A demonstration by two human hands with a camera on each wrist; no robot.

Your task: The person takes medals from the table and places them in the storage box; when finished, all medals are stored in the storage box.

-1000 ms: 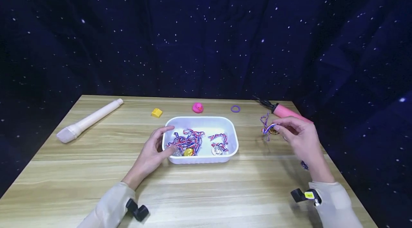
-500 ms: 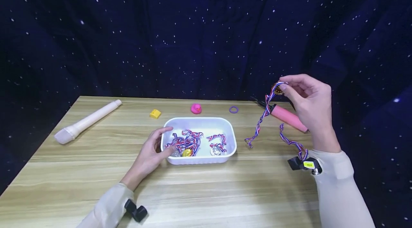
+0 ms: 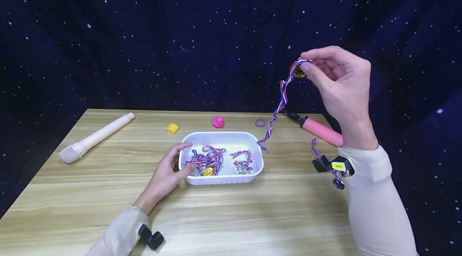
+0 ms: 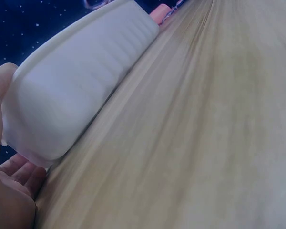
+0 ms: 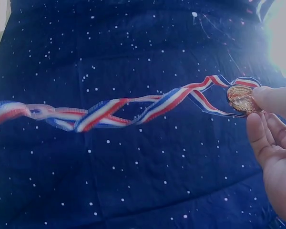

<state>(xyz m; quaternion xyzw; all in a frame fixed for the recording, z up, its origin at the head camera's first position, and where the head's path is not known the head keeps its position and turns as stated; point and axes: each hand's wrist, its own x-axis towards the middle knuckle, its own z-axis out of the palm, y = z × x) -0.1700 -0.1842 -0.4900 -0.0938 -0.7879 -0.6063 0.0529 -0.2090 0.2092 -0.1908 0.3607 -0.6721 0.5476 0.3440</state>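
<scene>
My right hand [image 3: 344, 81] is raised above the back right of the table, pinching a gold-coloured medal [image 5: 241, 98] between thumb and fingers. From it a twisted red, white and blue ribbon [image 3: 279, 105] hangs down towards the right rim of a white plastic tray [image 3: 223, 179]. At the tray's left end my left hand [image 3: 167, 175] grips the rim, thumb over the near side and a finger at the far side. Inside lie several tangled ribbons [image 3: 209, 159], a gold medal [image 3: 208, 171] and a silver medal [image 3: 240, 169]. Another silver disc is partly hidden by the left thumb.
Right of the tray lies a dark silver medal [image 3: 338, 184] with its ribbon, partly behind the wrist camera. A pink pump [image 3: 321, 131], purple ring [image 3: 260, 122], pink rubber duck [image 3: 218, 122], yellow block [image 3: 172, 128] and white toy microphone [image 3: 97, 137] line the back of the table.
My right hand has lifted the medal up from the table's right side and moved it left, its ribbon now hanging near the tray. The left hand stays on the tray.
</scene>
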